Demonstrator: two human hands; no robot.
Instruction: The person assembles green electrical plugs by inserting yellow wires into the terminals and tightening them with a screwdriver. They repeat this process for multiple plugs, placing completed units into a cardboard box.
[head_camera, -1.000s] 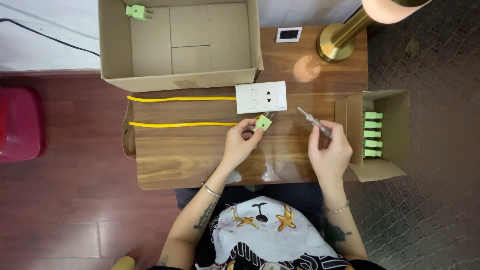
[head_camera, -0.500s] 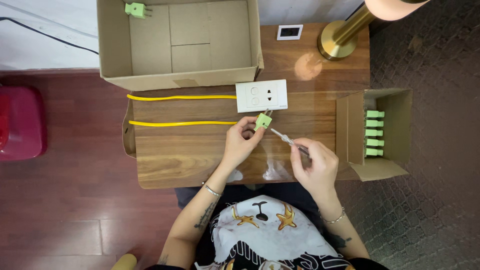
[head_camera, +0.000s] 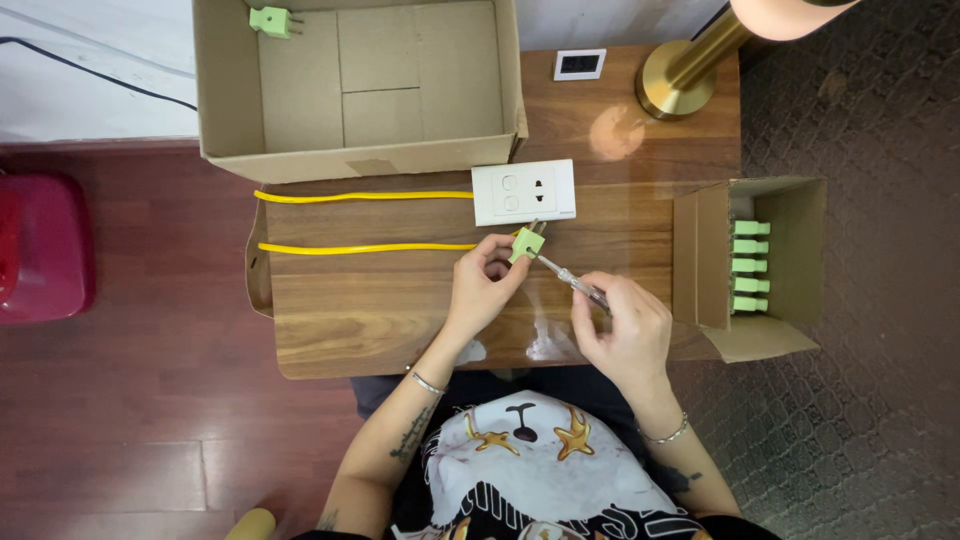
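My left hand pinches a small green plug fixed to the end of the lower yellow wire, just below a white socket plate. My right hand grips a slim screwdriver whose tip touches the plug from the right. An upper yellow wire runs into the left side of the socket plate. All of this lies on a wooden table.
A large open cardboard box at the back holds one green plug. A small box on the right holds several green plugs. A brass lamp base and a small white frame stand behind. A red object sits far left.
My right hand has swung the screwdriver from pointing up beside the small box to the left, bringing its tip against the green plug. My left hand has kept hold of the plug.
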